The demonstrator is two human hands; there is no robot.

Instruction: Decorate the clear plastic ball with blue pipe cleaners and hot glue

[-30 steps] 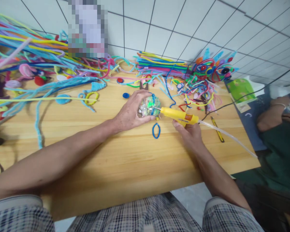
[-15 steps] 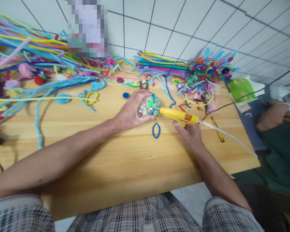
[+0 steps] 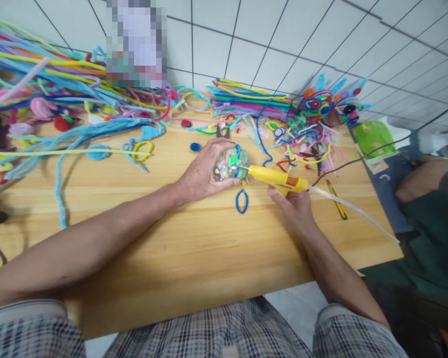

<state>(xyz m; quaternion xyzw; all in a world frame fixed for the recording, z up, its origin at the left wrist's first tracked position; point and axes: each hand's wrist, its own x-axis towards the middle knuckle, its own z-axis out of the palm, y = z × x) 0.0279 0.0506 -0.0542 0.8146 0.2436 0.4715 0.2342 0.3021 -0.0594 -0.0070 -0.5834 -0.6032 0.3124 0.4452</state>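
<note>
My left hand (image 3: 205, 174) is wrapped round a clear plastic ball (image 3: 231, 163) with green and blue pieces on or in it; the fingers cover its left side. In my right hand (image 3: 293, 206) is a yellow hot glue gun (image 3: 274, 176), its metal nozzle touching or almost touching the ball's right side. A clear glue stick (image 3: 354, 205) trails from the gun's back end. Just below the ball, a pointed blue pipe cleaner loop (image 3: 242, 201) lies on the wooden table (image 3: 194, 248). Behind the ball, dark plier-like tips (image 3: 223, 132) show.
Bundles of coloured pipe cleaners (image 3: 78, 74) spread along the back and left. Finished colourful figures (image 3: 332, 104) stand at the back right. A yellow utility knife (image 3: 336, 199) lies right of my hand. A black cord (image 3: 377, 146) crosses there. Another person's arm (image 3: 421, 179) is at the right.
Almost nothing differs. Both hands keep their hold, and the glue gun's nozzle stays at the ball.
</note>
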